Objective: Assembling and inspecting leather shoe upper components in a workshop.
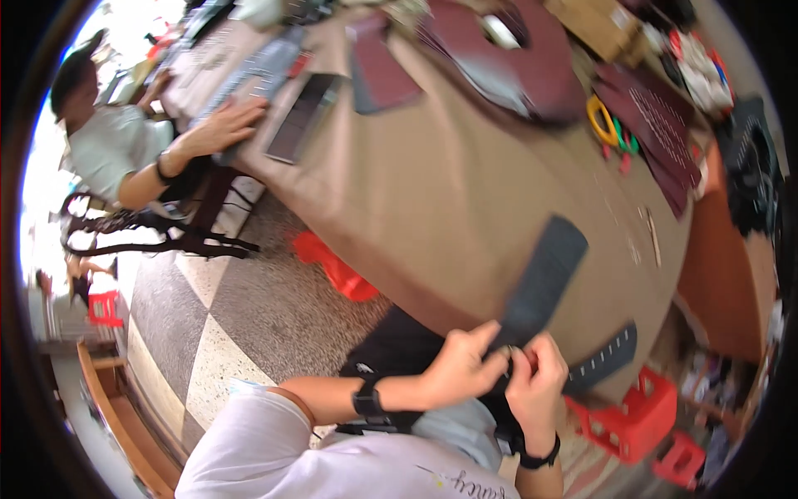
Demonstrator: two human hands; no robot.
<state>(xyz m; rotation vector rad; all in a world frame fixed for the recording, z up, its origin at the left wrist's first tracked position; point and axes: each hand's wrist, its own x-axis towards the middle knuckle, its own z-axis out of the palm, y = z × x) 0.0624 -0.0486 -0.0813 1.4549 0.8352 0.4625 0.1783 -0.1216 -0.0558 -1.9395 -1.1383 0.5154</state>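
Observation:
A broad, dark blue-grey strap [544, 270] with a rounded end slants across the near side of the table. At its lower end my left hand [465, 366] is closed, thumb and fingers pinching the strap. Beside it my right hand [536, 378] is also closed at the same spot, its fingertips close to the left thumb. A small ring-like part seems to lie between the fingertips, too blurred to make out. To the right of my right hand a dark band with a row of pale slits [605, 362] lies at the table edge; whether it joins the strap is hidden.
The cloth-covered table [399, 183] carries maroon pieces [384, 66], a large maroon item [515, 62], a phone-like dark slab [303, 116], yellow-handled scissors [602, 121] and a thin stick [654, 237]. Another person's hand [224, 129] rests far left. Red stools [636, 416] stand right.

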